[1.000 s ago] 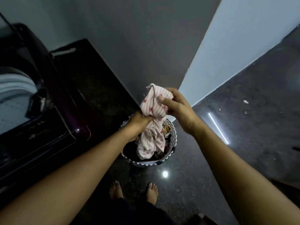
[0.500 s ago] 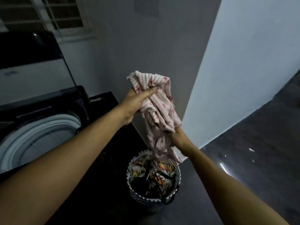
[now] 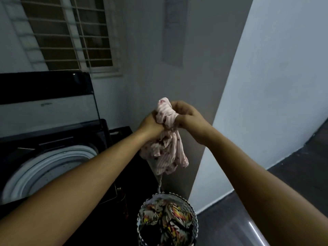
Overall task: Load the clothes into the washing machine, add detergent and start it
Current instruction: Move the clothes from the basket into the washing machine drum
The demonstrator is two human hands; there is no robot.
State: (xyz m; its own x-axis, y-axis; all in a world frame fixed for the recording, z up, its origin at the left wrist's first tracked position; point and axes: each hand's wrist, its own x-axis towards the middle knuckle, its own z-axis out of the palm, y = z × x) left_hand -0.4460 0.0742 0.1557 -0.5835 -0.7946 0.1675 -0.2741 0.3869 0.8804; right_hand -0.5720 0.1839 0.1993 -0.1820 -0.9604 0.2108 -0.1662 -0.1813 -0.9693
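**Dim laundry corner: one garment, two hands**

Grey walls and one barred window (image 3: 71,32) stand behind. Left hand (image 3: 150,123) and right hand (image 3: 188,116) both grasp one pink striped garment (image 3: 165,150), above one basket (image 3: 194,215) of clothes, beside one open washing machine (image 3: 53,166).

barred window (image 3: 67,32), dim grey wall (image 3: 142,59), pale wall (image 3: 284,77), dark glossy floor (image 3: 308,166)

Dim, grey indoor light. Right of the grip the right wall (image 3: 275,86) is brightest, pale blue; the back wall (image 3: 142,68) behind it lies shadowed. Below right, a glare streak marks the floor (image 3: 292,192). Left, the washer (image 3: 53,166) is near-black, its rim smeared. The cloth (image 3: 165,151) is fairly sharp. Window (image 3: 67,36) bars bow far upper left.
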